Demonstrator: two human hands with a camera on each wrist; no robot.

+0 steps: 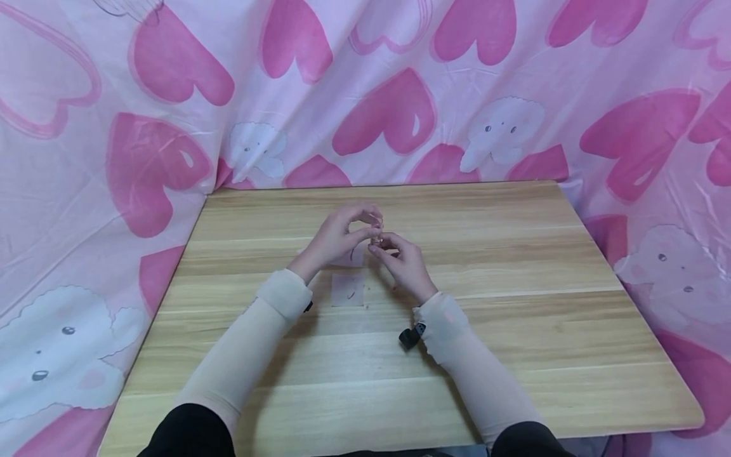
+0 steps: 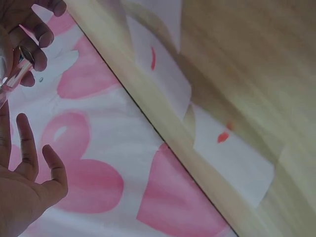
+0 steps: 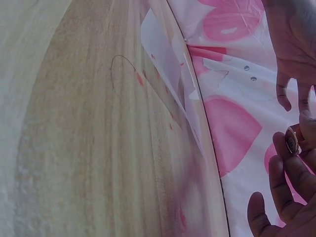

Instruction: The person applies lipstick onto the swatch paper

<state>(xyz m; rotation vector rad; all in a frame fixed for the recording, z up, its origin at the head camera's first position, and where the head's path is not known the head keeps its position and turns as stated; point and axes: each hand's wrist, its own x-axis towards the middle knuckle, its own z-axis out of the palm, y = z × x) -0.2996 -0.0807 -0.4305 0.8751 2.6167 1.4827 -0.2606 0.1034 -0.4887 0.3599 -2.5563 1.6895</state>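
Over the far middle of the table, my left hand and right hand meet at the fingertips. Thumb and finger of each pinch a small shiny piece, partly covered by the fingers. In the left wrist view this piece looks pinkish and glassy, with a gold-rimmed end. The right wrist view shows its round gold-edged face among the fingers. Its exact kind cannot be made out. Below the hands lie two pale paper squares, each with a small red mark; the left hand partly covers the farther one.
The wooden table ends at a pink heart-patterned curtain at the back and sides. Small red bits and a thin dark curved strand show near the papers. A black device sits at the right wrist.
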